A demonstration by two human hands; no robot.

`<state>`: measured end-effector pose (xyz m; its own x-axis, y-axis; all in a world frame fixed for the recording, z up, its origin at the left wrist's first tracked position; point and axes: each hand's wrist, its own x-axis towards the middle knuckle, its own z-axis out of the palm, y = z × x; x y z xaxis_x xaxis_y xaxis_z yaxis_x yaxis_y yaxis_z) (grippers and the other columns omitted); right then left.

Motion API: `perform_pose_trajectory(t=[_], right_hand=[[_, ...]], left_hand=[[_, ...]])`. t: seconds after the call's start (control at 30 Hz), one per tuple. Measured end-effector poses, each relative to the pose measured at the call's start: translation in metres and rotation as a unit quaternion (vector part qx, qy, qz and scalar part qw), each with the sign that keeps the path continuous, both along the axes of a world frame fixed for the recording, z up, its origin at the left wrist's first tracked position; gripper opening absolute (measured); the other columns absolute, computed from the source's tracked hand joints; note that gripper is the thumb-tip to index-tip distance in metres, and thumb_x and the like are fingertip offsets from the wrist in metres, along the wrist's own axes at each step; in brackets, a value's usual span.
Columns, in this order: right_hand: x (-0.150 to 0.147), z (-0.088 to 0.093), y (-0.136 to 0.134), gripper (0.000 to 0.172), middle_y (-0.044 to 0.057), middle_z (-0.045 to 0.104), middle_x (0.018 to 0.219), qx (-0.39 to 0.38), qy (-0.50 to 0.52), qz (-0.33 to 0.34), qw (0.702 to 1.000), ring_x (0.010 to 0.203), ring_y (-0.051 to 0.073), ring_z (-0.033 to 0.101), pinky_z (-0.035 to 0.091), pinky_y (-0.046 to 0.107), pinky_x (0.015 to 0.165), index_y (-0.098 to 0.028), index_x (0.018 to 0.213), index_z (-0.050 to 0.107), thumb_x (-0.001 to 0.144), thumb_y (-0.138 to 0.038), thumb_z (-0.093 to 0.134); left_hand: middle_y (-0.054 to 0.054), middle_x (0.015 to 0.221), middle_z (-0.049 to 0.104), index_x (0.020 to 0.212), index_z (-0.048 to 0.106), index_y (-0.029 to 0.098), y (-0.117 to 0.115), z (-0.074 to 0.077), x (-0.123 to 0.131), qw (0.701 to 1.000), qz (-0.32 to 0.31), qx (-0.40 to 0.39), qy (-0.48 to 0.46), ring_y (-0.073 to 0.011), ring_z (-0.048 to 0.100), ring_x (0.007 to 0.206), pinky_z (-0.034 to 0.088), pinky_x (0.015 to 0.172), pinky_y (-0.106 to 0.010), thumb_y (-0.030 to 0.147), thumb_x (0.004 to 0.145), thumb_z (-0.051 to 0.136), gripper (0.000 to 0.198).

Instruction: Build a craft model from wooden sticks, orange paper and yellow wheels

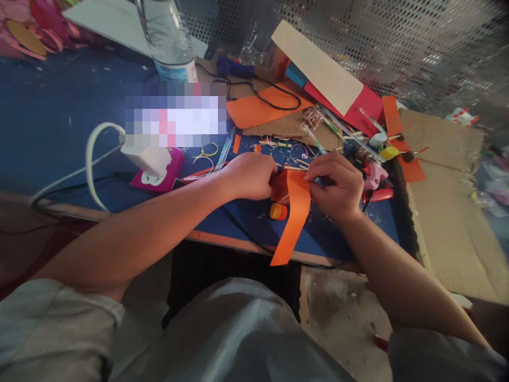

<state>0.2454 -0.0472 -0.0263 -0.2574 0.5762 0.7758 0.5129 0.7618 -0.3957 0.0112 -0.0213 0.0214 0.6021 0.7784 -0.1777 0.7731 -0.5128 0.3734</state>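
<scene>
A long orange paper strip (297, 207) hangs between my hands and curls down over the table's front edge. My right hand (336, 183) pinches its upper edge between thumb and fingers. My left hand (254, 175) is closed at the left, beside a folded orange piece (280, 187); what its fingers hold is mostly hidden. Thin pale sticks (296, 166) show between the two hands, at the strip's top. Just below the left hand's fingertips lies a small orange-yellow cap (278, 211).
A magenta power strip (175, 168) with a white plug (147, 159) and cables lies left. Behind stand a water bottle (169, 37) and a blurred patch. Coloured sheets (322, 69), scraps and a pink glue gun (374, 176) crowd the right, beside cardboard (453, 212).
</scene>
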Motion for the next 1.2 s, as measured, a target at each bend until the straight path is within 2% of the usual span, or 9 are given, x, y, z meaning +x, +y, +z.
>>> perform_pose_trajectory(t=[0.17,0.37,0.57,0.67,0.77,0.87,0.97,1.1,1.2], right_hand=[[0.0,0.0,-0.001,0.021,0.002,0.076,0.087,0.003,-0.003,-0.006,1.0,0.078,0.02,0.074,0.061,0.039,0.07,-0.03,0.081,0.081,0.09,-0.014,0.073],[0.002,-0.001,-0.003,0.019,0.003,0.076,0.091,-0.028,-0.012,-0.007,1.0,0.079,0.021,0.073,0.062,0.04,0.069,-0.033,0.087,0.088,0.092,-0.019,0.075],[0.007,0.007,-0.007,0.028,0.007,0.077,0.098,-0.05,-0.029,0.045,0.997,0.083,0.024,0.074,0.062,0.045,0.073,-0.032,0.099,0.09,0.096,-0.022,0.064],[0.005,0.008,-0.007,0.022,0.007,0.078,0.097,-0.043,-0.027,0.036,0.998,0.085,0.024,0.075,0.064,0.045,0.075,-0.03,0.103,0.09,0.1,-0.028,0.068],[0.002,0.005,-0.005,0.011,0.006,0.078,0.096,-0.046,-0.019,0.008,0.999,0.077,0.021,0.072,0.064,0.039,0.066,-0.03,0.101,0.089,0.097,-0.036,0.081],[-0.001,0.001,-0.003,0.017,0.006,0.078,0.096,-0.054,-0.005,0.007,0.999,0.071,0.019,0.069,0.061,0.035,0.058,-0.03,0.099,0.088,0.094,-0.046,0.088],[-0.001,0.004,-0.004,0.026,0.007,0.079,0.095,-0.049,-0.007,0.013,0.999,0.074,0.021,0.072,0.062,0.037,0.063,-0.029,0.098,0.087,0.098,-0.055,0.083],[0.006,0.014,-0.007,0.024,0.007,0.08,0.089,-0.054,-0.001,0.052,0.997,0.079,0.023,0.075,0.064,0.041,0.07,-0.028,0.104,0.086,0.108,-0.042,0.067],[0.013,0.018,-0.009,0.02,0.006,0.08,0.099,-0.067,-0.019,0.088,0.994,0.074,0.021,0.072,0.062,0.038,0.063,-0.03,0.116,0.085,0.1,-0.028,0.074]], left_hand=[[-0.006,0.088,0.082,0.09,0.084,0.022,0.0,0.0,0.0,1.0,0.002,-0.011,-0.001,-0.0243,0.073,0.083,0.039,0.067,-0.035,0.036,0.083,0.079,0.016],[-0.008,0.085,0.081,0.09,0.085,0.022,-0.001,-0.001,-0.001,1.0,0.006,0.01,0.001,-0.0253,0.072,0.08,0.04,0.067,-0.036,0.042,0.086,0.076,0.023],[-0.008,0.084,0.081,0.09,0.085,0.022,0.0,-0.001,-0.001,1.0,-0.001,0.01,0.002,-0.026,0.073,0.082,0.039,0.067,-0.036,0.047,0.087,0.075,0.027],[-0.008,0.085,0.081,0.091,0.084,0.022,0.001,-0.001,-0.001,1.0,-0.001,0.01,0.005,-0.0261,0.073,0.083,0.04,0.068,-0.036,0.045,0.086,0.074,0.025],[-0.008,0.086,0.081,0.092,0.085,0.022,0.001,-0.002,-0.001,1.0,-0.002,0.008,0.012,-0.0258,0.073,0.082,0.04,0.067,-0.036,0.046,0.086,0.076,0.026],[-0.008,0.086,0.081,0.092,0.085,0.022,0.001,-0.001,-0.001,1.0,-0.001,0.004,0.012,-0.0255,0.072,0.08,0.04,0.067,-0.036,0.047,0.086,0.077,0.027],[-0.008,0.085,0.081,0.093,0.085,0.022,0.001,-0.001,-0.001,1.0,0.001,0.006,0.014,-0.0251,0.072,0.08,0.039,0.067,-0.036,0.047,0.088,0.075,0.027],[-0.007,0.083,0.08,0.09,0.082,0.022,0.0,0.0,-0.001,1.0,0.0,0.007,0.013,-0.0248,0.071,0.078,0.037,0.066,-0.036,0.05,0.089,0.077,0.029],[-0.007,0.082,0.079,0.086,0.081,0.022,0.0,0.001,-0.001,1.0,0.0,0.005,0.009,-0.025,0.071,0.079,0.036,0.065,-0.036,0.051,0.087,0.077,0.029]])
